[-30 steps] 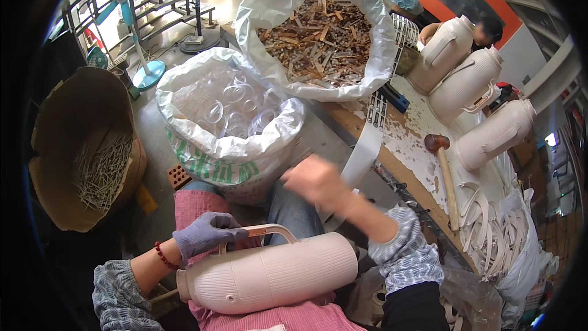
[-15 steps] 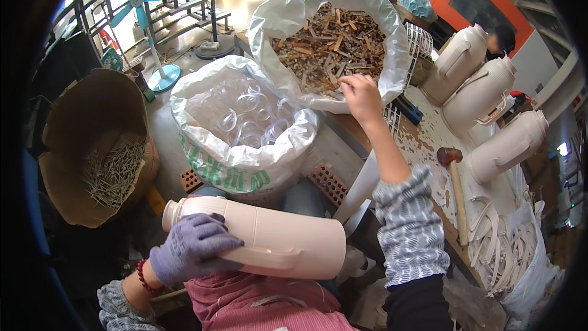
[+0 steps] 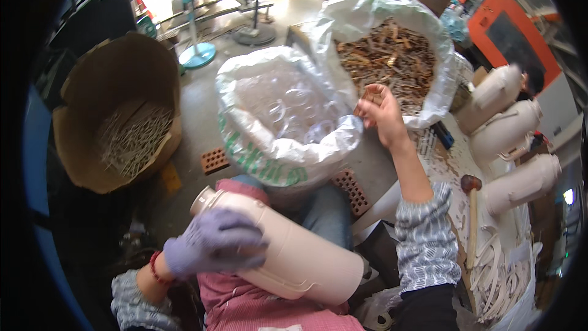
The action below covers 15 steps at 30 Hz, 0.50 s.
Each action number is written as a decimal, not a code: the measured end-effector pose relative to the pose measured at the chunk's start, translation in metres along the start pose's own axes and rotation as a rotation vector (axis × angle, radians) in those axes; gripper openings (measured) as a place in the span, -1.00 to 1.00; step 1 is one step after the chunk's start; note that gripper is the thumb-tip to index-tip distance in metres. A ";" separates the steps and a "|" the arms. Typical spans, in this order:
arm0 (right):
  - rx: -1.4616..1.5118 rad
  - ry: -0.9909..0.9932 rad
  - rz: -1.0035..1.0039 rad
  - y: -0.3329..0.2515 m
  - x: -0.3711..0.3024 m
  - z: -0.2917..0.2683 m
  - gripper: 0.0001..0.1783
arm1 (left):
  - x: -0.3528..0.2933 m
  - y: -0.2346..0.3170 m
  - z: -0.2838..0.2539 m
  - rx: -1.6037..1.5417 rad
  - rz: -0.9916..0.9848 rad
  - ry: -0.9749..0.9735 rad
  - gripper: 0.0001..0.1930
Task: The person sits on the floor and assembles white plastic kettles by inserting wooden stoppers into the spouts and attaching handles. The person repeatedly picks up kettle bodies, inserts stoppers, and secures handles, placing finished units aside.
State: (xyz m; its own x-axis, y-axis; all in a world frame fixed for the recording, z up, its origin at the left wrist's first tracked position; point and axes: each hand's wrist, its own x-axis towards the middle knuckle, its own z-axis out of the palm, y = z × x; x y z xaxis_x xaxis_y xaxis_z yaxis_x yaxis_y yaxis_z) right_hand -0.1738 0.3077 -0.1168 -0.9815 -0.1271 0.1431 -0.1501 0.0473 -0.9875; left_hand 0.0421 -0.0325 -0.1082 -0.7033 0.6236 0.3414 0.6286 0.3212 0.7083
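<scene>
Our right hand (image 3: pixel 381 113) is up between two open sacks (image 3: pixel 282 162), fingertips pinched together on a brown strip (image 3: pixel 369 95). Our gloved left hand (image 3: pixel 217 242) lies across one flask (image 3: pixel 312 258) on our lap; blurred, can't tell if clamped. Beyond: three table flasks (image 3: pixel 520 185), one mallet (image 3: pixel 472 227), two bricks (image 3: pixel 214 160).

A pale pinkish-beige vacuum-flask body (image 3: pixel 306 248), a long cylinder, lies aslant over the person's lap (image 3: pixel 223 297), narrower neck toward upper left, broad base lower right, side handle (image 3: pixel 275 285) facing the person. A small brownish strip (image 3: pixel 367 95), blurred and partly hidden, sits pinched in the right hand (image 3: pixel 384 115).
</scene>
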 end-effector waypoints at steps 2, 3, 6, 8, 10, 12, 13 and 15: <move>0.237 -0.201 0.102 -0.020 -0.052 0.048 -0.70 | 0.025 0.006 -0.001 0.371 0.012 0.169 -0.62; 0.309 -0.291 0.191 -0.019 -0.072 0.065 -0.73 | 0.035 0.007 0.002 0.436 0.036 0.231 -0.62; 0.576 -0.540 0.319 -0.009 -0.121 0.106 -0.83 | 0.042 -0.006 0.007 0.454 0.165 0.266 -0.63; 0.466 -0.563 0.337 -0.013 -0.140 0.118 -0.81 | 0.029 -0.004 0.001 0.341 0.142 0.173 -0.69; 0.128 -0.547 0.245 -0.025 -0.152 0.117 -0.80 | 0.020 -0.009 0.003 0.223 0.145 0.149 -0.71; -0.232 -0.650 -0.061 -0.034 -0.159 0.117 -0.80 | 0.009 -0.004 0.001 0.168 0.120 0.075 -0.74; -0.291 -0.703 -0.095 -0.038 -0.163 0.118 -0.80 | 0.003 -0.002 0.003 0.124 0.117 0.060 -0.74; -0.380 -0.748 -0.180 -0.047 -0.170 0.119 -0.83 | -0.008 0.009 0.005 -0.163 -0.029 -0.006 -0.64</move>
State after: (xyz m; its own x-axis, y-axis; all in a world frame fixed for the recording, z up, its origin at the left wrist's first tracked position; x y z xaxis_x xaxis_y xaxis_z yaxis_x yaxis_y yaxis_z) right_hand 0.0144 0.2089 -0.1021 -0.6224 -0.7784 0.0824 -0.4568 0.2758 -0.8457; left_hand 0.0550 -0.0307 -0.1079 -0.7180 0.6204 0.3156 0.5453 0.2197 0.8089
